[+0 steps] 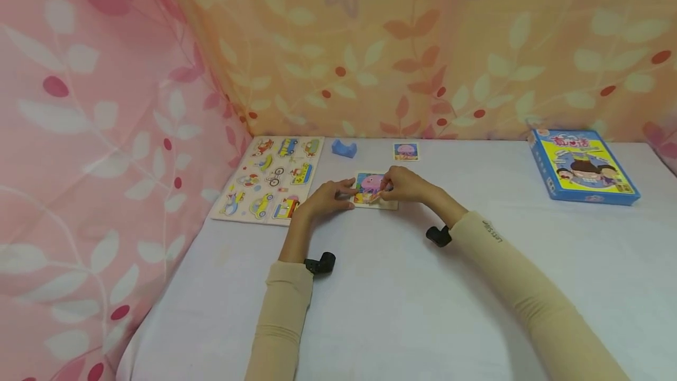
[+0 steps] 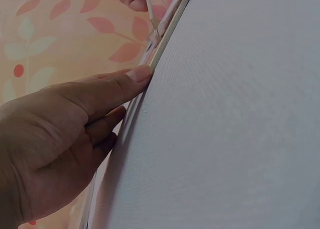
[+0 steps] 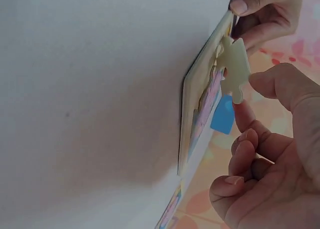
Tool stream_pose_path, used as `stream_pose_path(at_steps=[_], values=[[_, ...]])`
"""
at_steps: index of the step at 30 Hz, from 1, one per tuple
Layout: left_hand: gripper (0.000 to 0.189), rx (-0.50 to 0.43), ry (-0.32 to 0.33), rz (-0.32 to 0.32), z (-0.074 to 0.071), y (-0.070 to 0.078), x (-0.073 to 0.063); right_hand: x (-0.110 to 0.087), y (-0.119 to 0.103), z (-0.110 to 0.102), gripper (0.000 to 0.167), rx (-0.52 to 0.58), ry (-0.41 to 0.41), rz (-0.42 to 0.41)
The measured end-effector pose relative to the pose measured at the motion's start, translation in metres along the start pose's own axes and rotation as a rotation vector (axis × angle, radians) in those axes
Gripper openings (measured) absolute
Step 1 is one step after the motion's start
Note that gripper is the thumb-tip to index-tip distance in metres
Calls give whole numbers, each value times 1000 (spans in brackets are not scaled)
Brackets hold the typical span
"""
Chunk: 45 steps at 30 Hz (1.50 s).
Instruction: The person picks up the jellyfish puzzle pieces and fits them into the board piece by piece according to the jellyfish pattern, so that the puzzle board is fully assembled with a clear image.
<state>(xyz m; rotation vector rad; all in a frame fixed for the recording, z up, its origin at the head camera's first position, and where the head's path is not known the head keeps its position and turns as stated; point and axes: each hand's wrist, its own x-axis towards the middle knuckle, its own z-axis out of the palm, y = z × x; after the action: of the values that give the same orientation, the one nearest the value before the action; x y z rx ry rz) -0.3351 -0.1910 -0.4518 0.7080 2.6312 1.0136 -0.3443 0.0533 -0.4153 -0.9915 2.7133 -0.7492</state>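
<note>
A small jigsaw puzzle board (image 1: 390, 206) with a pink cartoon figure lies on the white table in the head view. My left hand (image 1: 325, 199) touches its left end, the thumb against the front corner. In the left wrist view that thumb (image 2: 140, 74) rests along the board's edge, with the other fingers loosely bent. My right hand (image 1: 406, 184) pinches a jigsaw piece (image 3: 235, 66) between thumb and index finger, tilted over the board. The right wrist view shows the piece's plain pale back and an unfilled recess in the board.
Left of the board lies a vehicle puzzle board (image 1: 251, 178). Behind stand a blue plastic piece (image 1: 344, 149) and a small picture card (image 1: 406, 151) with a similar pink figure. A blue and yellow box (image 1: 584, 166) lies at the right. Patterned curtains (image 1: 370, 46) border the table.
</note>
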Motion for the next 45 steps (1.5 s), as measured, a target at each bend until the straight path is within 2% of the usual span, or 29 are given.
stream_pose_path(at_steps=[4,10,16,23,26,30,34,39,45], values=[[45,24,10,-6,-2,2,0,0,1,2,17,-45,29,28],[45,4,2,-7,-1,3,-1,-6,-1,7,22,-95,81,36],[45,2,0,-1,0,3,-1,-9,0,14,22,-91,154,39],[45,18,10,3,0,0,-2,-6,8,20,16,-42,111,13],[45,17,5,4,0,-1,-2,-5,11,19,23,-3,84,-16],[45,12,-1,5,1,-1,-1,-3,14,17,32,-13,57,-49],[44,4,8,-4,1,0,0,-1,14,17,28,-37,62,-57],[42,-23,12,-43,1,2,-1,2,13,17,26,-9,55,-84],[45,-8,13,-31,0,3,-1,7,10,16,29,0,53,-116]])
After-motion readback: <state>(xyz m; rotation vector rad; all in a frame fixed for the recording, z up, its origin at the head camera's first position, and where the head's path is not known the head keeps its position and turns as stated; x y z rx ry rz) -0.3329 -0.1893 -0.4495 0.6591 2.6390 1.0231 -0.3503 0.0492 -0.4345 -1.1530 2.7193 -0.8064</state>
